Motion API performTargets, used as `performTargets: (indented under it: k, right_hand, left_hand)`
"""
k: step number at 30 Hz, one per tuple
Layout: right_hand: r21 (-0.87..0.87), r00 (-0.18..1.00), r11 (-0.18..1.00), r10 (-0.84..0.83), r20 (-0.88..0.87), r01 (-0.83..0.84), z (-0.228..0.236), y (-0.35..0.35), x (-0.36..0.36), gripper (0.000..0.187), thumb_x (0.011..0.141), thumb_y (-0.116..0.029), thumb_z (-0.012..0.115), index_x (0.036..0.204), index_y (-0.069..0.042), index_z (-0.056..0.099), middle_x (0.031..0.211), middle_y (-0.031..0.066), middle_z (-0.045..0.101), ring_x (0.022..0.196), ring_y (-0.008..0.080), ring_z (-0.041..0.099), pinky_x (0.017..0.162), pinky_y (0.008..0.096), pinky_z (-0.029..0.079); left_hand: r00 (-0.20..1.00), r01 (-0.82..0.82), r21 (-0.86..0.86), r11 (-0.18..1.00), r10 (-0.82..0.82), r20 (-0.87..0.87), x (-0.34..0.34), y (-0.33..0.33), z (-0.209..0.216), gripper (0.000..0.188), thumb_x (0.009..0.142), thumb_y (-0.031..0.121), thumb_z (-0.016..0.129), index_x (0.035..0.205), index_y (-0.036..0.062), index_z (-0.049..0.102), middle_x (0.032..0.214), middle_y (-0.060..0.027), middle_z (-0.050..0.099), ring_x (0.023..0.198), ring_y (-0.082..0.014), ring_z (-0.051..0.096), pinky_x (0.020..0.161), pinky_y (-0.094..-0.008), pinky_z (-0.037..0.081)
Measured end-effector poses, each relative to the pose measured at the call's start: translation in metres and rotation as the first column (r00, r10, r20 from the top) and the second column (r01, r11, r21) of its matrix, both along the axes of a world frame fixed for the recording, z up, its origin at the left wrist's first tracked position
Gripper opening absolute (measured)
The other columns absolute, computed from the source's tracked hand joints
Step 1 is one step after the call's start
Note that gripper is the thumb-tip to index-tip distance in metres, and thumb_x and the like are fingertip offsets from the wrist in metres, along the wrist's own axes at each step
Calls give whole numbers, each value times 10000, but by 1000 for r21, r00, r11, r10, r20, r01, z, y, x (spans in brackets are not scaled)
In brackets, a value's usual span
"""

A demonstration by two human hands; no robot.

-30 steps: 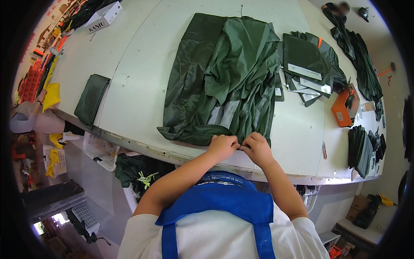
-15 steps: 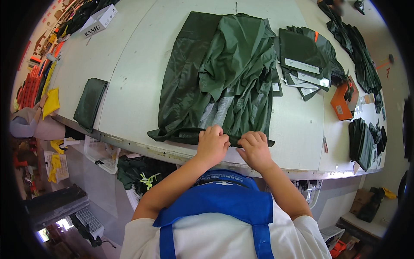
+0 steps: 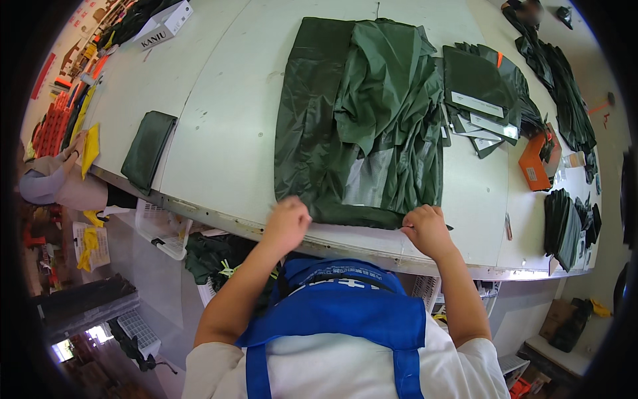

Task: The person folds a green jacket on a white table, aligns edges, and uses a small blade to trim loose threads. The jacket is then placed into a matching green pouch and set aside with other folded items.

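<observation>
The white table [image 3: 219, 133] is extended beneath the left hand [image 3: 288, 223] and right hand [image 3: 427, 231]. The dark green garment [image 3: 312, 120] is laid just beyond and between both. Its near edge is pinched by the right hand; at the near left corner, the left hand is curled but blurred, and its grip cannot be determined.

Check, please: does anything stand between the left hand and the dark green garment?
Nothing visible does. The left hand is at the near left corner of the dark green garment; I cannot tell whether they touch.
</observation>
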State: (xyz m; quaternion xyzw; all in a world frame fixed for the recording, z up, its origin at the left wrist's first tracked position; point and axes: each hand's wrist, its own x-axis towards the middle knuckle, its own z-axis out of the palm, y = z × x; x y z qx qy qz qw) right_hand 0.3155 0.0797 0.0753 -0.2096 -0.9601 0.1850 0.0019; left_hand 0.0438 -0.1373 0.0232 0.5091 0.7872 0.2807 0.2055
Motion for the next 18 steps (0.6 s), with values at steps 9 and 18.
performTargets:
  k: [9, 18]
  right_hand:
    - [-177, 825, 880, -474, -307, 440, -74, 22, -130, 746, 770, -295, 746, 1327, 21, 364, 1345, 238, 408, 1213, 407, 432, 1002, 447, 396]
    - [177, 920, 951, -179, -349, 253, -43, 1, -97, 368, 751, -69, 589, 1109, -144, 624, 905, 78, 541, 842, 280, 537, 655, 384, 488]
  left_hand:
    - [249, 758, 308, 575, -691, 678, 130, 66, 17, 424, 892, 159, 588, 1310, 110, 539, 1304, -54, 566, 1142, -234, 564, 941, -347, 458]
    - [466, -399, 54, 915, 151, 872, 20, 117, 12, 778, 835, 233, 722, 1435, 42, 266, 1427, -190, 334, 1230, -249, 427, 1007, -374, 402]
